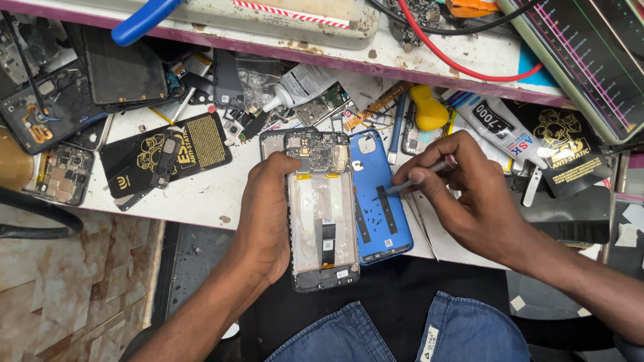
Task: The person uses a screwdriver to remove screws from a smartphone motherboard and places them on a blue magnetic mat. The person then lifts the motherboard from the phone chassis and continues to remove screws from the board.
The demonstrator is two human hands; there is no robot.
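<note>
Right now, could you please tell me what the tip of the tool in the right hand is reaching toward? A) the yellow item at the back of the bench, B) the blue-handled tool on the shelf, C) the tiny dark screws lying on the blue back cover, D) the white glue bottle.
C: the right hand holds a slim metal tool whose tip points at the small dark screws scattered on the blue back cover.

Opened phone (322,214): matt black plastic frame, shiny clear film inside. Beside it, blue back cover (379,201): smooth glossy plastic. Tweezers (419,177): bare metal. White bench (201,194): scuffed, stained.
</note>
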